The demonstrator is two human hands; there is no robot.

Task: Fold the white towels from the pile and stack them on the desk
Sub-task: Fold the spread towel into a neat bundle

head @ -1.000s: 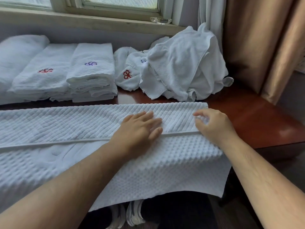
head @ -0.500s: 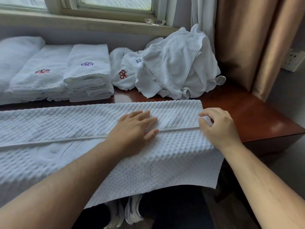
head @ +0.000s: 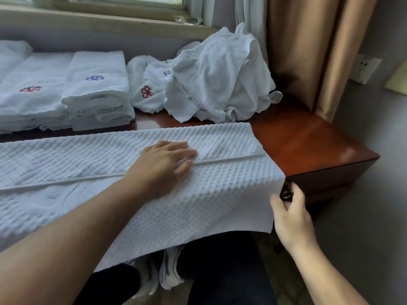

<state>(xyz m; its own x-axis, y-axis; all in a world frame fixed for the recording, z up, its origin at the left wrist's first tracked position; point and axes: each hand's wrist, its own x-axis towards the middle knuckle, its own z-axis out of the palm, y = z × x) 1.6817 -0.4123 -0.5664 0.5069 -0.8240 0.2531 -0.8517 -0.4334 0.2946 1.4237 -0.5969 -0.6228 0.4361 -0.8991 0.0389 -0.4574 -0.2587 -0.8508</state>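
A large white waffle-weave towel (head: 88, 155) lies spread across the front of the wooden desk (head: 308, 146). Its far part is folded toward me, and its near part hangs over the desk edge. My left hand (head: 163, 168) presses flat on the towel, fingers straight across the folded hem. My right hand (head: 288, 212) is lower, beside the hanging right edge. Its thumb is at that edge and its fingers are loosely bent, gripping nothing that I can see. The pile of unfolded white towels (head: 220, 73) sits at the back right.
Two stacks of folded white towels with embroidered logos (head: 97, 89) (head: 30, 93) stand at the back left under the window sill (head: 110, 23). A brown curtain (head: 308, 51) hangs at the right. A dark drawer knob (head: 286, 193) shows by my right fingers.
My right hand left the folded hem on the desk top and dropped to the towel's hanging right edge. My left hand stayed flat on the towel.
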